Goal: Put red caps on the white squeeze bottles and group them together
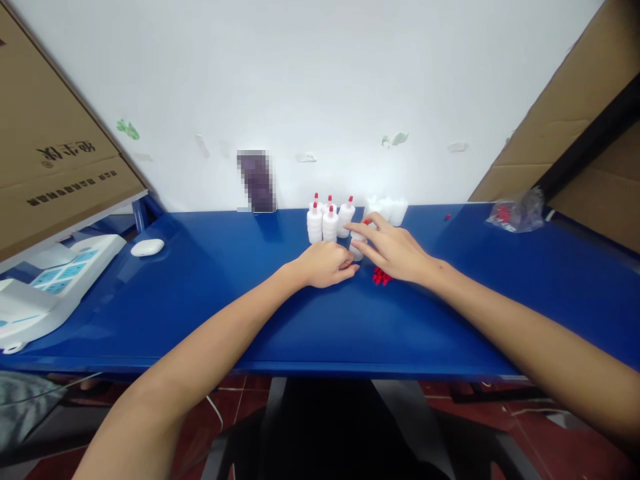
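Observation:
A white squeeze bottle [356, 250] stands on the blue table between my hands. My left hand [325, 264] is closed at its lower left side, fingers curled against its base; the contact is partly hidden. From the right, my right hand [393, 250] reaches over the bottle's upper part, thumb and fingers around it. A bit of red shows among those fingers, and the bottle's top is mostly covered. Just left and behind is a group of several white bottles with red tips [330, 225]. Under my right palm lies a pile of small red caps [381, 276].
More white bottles [399, 212] stand by the wall behind my right hand. A clear bag with red pieces [517, 213] lies at right. On the left are a white case [147, 247], a white power strip [65, 287] and a cardboard box [60, 133]. A blurred dark rectangle [257, 181] leans on the wall.

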Tool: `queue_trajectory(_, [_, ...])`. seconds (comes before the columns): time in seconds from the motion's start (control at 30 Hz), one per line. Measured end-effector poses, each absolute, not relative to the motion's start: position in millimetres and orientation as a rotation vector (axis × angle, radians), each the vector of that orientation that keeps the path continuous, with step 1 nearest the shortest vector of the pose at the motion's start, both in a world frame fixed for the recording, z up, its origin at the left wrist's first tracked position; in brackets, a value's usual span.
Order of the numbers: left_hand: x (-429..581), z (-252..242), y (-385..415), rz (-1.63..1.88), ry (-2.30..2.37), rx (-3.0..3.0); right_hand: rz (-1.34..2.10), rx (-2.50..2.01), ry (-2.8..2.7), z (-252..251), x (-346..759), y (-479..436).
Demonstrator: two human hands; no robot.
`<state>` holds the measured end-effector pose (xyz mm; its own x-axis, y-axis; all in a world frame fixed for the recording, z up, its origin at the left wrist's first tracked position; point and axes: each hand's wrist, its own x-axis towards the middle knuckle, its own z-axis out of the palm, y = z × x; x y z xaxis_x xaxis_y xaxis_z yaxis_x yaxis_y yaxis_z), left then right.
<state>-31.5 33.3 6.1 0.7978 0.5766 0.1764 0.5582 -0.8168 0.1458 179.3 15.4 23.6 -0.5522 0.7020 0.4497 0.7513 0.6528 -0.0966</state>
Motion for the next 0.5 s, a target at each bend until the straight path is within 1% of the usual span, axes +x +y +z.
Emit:
queue_trajectory(0.3, [-33, 7, 33, 0.401, 0.859, 2.834, -0.070, -1.099, -2.267, 29, 183, 12])
queue_trajectory(0.5, [-33, 8, 34, 0.837, 0.828, 2.430, -0.110, -0.883, -2.064, 33, 194, 18])
